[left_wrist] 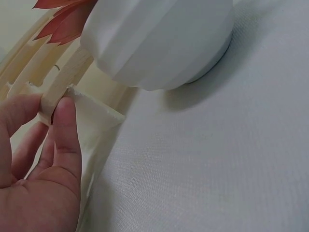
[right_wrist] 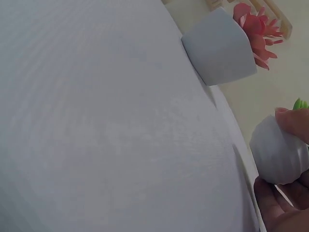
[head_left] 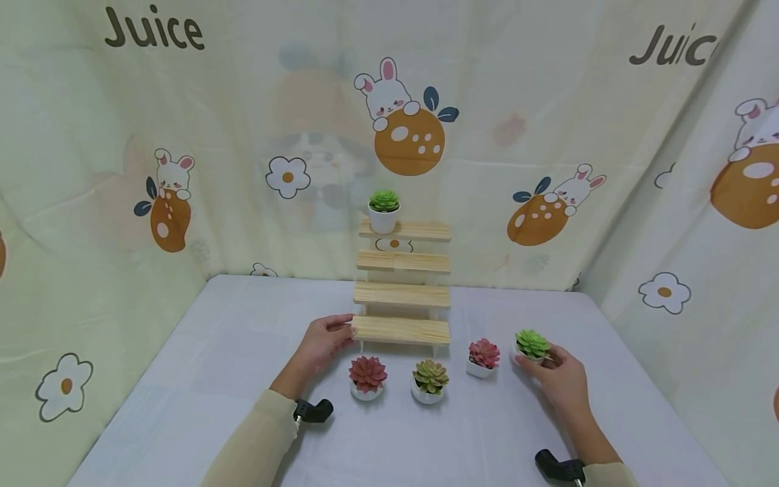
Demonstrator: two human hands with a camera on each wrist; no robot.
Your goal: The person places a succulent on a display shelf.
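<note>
A stepped wooden shelf stand (head_left: 402, 330) with several tiers is on the table. At the left end of its lowest board, my left hand (head_left: 322, 343) pinches the wood between thumb and fingers; the left wrist view shows this grip up close (left_wrist: 43, 169). My right hand (head_left: 562, 379) holds a bright green potted succulent (head_left: 532, 343), its thumb and fingers round the ribbed white pot (right_wrist: 277, 152). Left of that hand is a pink succulent (head_left: 483, 355) in an angular white pot. A green succulent (head_left: 384, 210) stands on the top tier's left end.
In front of the stand sit a dark red succulent (head_left: 368, 375) and a yellowish-green succulent (head_left: 429, 379), each in a white pot. A white cloth covers the table (head_left: 389, 446). Behind and beside it hangs a printed curtain (head_left: 231, 101).
</note>
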